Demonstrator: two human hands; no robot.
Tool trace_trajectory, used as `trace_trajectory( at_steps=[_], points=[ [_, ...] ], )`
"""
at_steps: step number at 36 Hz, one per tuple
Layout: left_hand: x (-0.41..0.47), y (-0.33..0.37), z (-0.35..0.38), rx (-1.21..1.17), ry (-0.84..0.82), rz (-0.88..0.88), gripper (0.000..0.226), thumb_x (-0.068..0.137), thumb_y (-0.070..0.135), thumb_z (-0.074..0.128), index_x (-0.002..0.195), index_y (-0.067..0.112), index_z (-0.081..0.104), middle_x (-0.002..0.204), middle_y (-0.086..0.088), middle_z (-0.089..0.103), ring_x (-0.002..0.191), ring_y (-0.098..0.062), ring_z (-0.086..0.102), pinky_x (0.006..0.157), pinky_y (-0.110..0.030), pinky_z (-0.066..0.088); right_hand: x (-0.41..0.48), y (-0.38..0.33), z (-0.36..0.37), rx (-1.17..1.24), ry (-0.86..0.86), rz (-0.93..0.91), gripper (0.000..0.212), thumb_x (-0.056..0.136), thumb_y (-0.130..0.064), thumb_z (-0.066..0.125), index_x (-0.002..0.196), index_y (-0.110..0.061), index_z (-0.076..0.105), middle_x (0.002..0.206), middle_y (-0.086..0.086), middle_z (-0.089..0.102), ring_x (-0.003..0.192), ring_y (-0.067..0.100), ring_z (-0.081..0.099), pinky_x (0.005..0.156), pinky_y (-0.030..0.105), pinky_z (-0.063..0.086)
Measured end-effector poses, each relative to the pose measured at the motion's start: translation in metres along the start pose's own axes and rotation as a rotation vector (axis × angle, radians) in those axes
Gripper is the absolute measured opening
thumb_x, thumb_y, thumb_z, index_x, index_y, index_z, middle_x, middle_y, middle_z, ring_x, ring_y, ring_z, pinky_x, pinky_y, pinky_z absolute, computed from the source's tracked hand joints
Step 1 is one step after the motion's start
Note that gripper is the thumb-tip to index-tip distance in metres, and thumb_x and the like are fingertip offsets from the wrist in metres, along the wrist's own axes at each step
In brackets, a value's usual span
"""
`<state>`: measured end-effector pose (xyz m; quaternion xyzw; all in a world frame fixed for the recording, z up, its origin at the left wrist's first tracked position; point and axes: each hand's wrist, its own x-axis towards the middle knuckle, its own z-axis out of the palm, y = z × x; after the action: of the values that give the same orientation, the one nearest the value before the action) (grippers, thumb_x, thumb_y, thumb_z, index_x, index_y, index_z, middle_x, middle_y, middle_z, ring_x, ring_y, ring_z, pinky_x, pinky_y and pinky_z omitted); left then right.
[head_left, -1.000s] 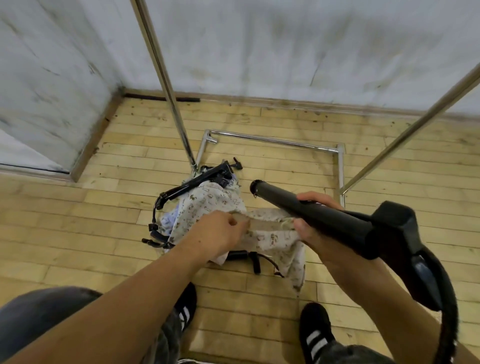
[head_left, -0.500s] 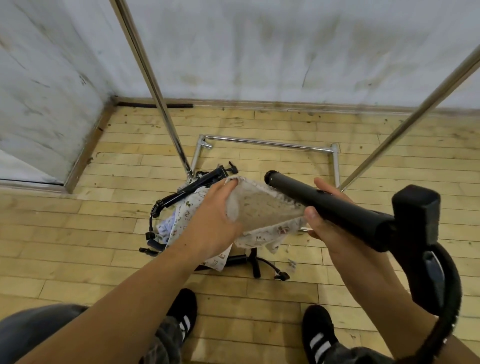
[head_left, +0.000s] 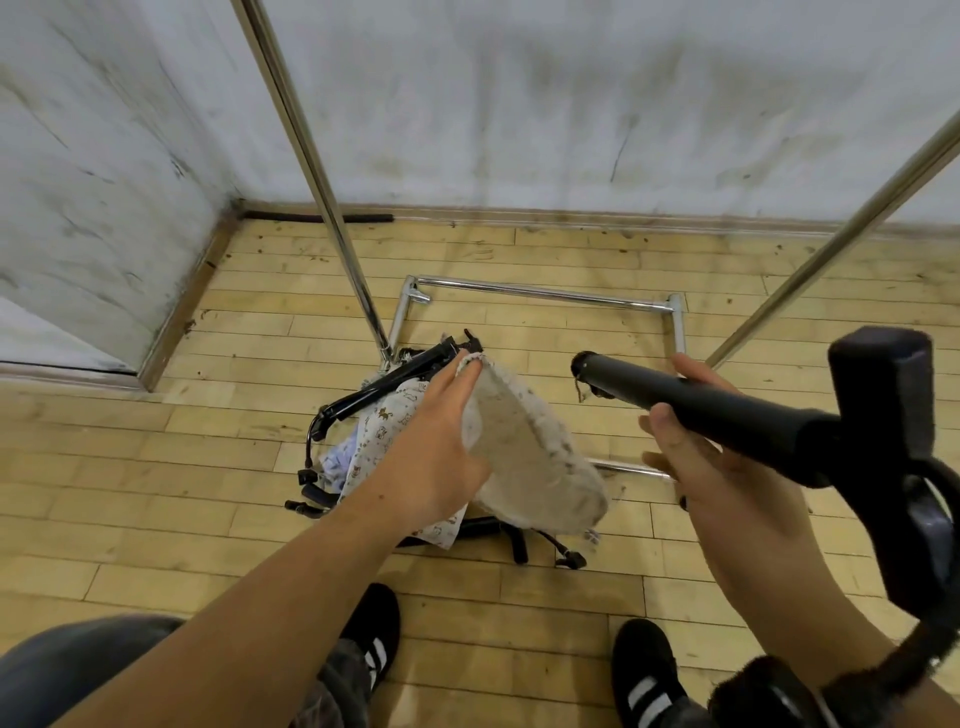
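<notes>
A person standing at a chrome clothes rack (head_left: 545, 293) lifts a pale, speckled cloth (head_left: 530, 457) above the near side of the rack's floor frame. The left hand (head_left: 431, 457) holds the cloth by its upper edge, fingers stretched along its back. The thumb is hidden behind the fabric.

To the right of it, over the rack's right rail, the right hand (head_left: 711, 467) grips a black tube (head_left: 701, 402). Its fingers are curled over the top and its thumb is pressed on the near side. The tube's open end points towards the cloth but stays apart from it. Its other end joins a blocky black handle and a dark hose (head_left: 930, 519) at the frame's right edge.

Below the raised cloth, at the foot of the rack's left upright, lies a heap of printed fabric (head_left: 384, 426) patterned with small animal figures. It is draped over a folded black frame (head_left: 395, 374) on the wooden floor (head_left: 156, 467).

Nearest the camera, on the viewer's side of the rack, are two black shoes (head_left: 376, 629) with white stripes. The stripes are the only marking that can be made out. Behind the rack rises a stained grey wall (head_left: 519, 104).
</notes>
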<state>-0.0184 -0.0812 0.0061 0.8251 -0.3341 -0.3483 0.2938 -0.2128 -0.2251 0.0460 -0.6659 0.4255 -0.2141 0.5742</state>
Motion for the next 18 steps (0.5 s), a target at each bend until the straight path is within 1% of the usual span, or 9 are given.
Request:
trace_trajectory(
  at_steps=[2,4,6,7,10,13,15,16,18],
  points=[
    [0.002,-0.003,0.000,0.032,-0.008,-0.016,0.103,0.090,0.005,0.072,0.165,0.029,0.005,0.169,0.021,-0.006,0.152,-0.003,0.014,0.085,0.006,0.030,-0.002,-0.001,0.000,-0.007,-0.012,0.019,0.048,0.079,-0.058,0.061,0.125,-0.068,0.052,0.134,-0.006,0.065,0.119,0.013,0.065,0.103,0.039,0.052],
    [0.002,-0.004,0.000,0.045,-0.022,-0.046,0.102,0.091,0.007,0.072,0.165,0.028,0.005,0.169,0.020,-0.007,0.154,-0.008,0.014,0.080,0.006,0.034,-0.003,-0.003,0.001,-0.006,-0.021,0.019,0.046,0.077,-0.063,0.059,0.121,-0.071,0.052,0.129,-0.008,0.068,0.114,0.011,0.068,0.105,0.044,0.050],
    [0.002,-0.005,-0.001,0.041,-0.037,-0.076,0.100,0.093,0.009,0.070,0.165,0.029,0.004,0.169,0.020,-0.008,0.155,-0.010,0.014,0.083,-0.001,0.037,-0.005,-0.006,0.001,0.038,-0.035,0.001,0.048,0.075,-0.061,0.061,0.122,-0.067,0.055,0.122,-0.010,0.071,0.105,0.004,0.071,0.100,0.037,0.052],
    [0.002,-0.006,-0.002,0.040,-0.041,-0.089,0.100,0.093,0.011,0.070,0.165,0.029,0.004,0.169,0.020,-0.008,0.154,-0.010,0.015,0.084,-0.005,0.039,-0.006,-0.007,0.002,0.081,-0.037,-0.013,0.050,0.075,-0.058,0.063,0.125,-0.062,0.057,0.120,-0.010,0.073,0.105,0.003,0.072,0.098,0.033,0.055],
    [0.004,-0.011,-0.003,0.038,-0.037,-0.118,0.100,0.093,0.014,0.071,0.165,0.029,0.004,0.168,0.023,-0.008,0.151,-0.010,0.023,0.060,0.000,0.043,-0.007,-0.009,0.002,0.195,-0.048,-0.038,0.058,0.077,-0.049,0.068,0.134,-0.043,0.061,0.119,-0.011,0.074,0.110,0.009,0.072,0.093,0.026,0.060],
    [0.005,-0.017,-0.003,0.053,-0.025,-0.153,0.099,0.094,0.018,0.072,0.165,0.030,0.004,0.169,0.022,-0.007,0.150,-0.012,0.026,0.053,-0.001,0.043,-0.007,-0.009,0.001,0.266,-0.075,-0.021,0.067,0.072,-0.060,0.072,0.134,-0.039,0.062,0.121,-0.012,0.073,0.111,0.016,0.072,0.090,0.025,0.059],
    [0.007,-0.020,-0.003,0.071,-0.013,-0.168,0.098,0.095,0.023,0.072,0.165,0.029,0.004,0.170,0.019,-0.007,0.150,-0.013,0.027,0.059,-0.002,0.041,-0.008,-0.012,0.000,0.301,-0.091,-0.003,0.075,0.065,-0.071,0.076,0.132,-0.040,0.064,0.124,-0.009,0.072,0.110,0.019,0.073,0.087,0.025,0.060],
    [0.008,-0.021,-0.003,0.082,-0.007,-0.173,0.098,0.095,0.025,0.072,0.165,0.029,0.004,0.170,0.018,-0.007,0.151,-0.014,0.027,0.068,-0.004,0.041,-0.008,-0.012,0.000,0.314,-0.096,0.003,0.077,0.064,-0.072,0.077,0.132,-0.040,0.064,0.125,-0.007,0.072,0.110,0.021,0.073,0.087,0.027,0.060],
    [0.009,-0.022,-0.002,0.107,0.003,-0.187,0.099,0.094,0.026,0.073,0.165,0.028,0.005,0.171,0.017,-0.006,0.152,-0.016,0.025,0.084,-0.015,0.043,-0.007,-0.013,0.000,0.343,-0.095,0.011,0.071,0.070,-0.064,0.076,0.133,-0.034,0.064,0.125,-0.003,0.072,0.107,0.025,0.074,0.087,0.032,0.061]
  ],
)
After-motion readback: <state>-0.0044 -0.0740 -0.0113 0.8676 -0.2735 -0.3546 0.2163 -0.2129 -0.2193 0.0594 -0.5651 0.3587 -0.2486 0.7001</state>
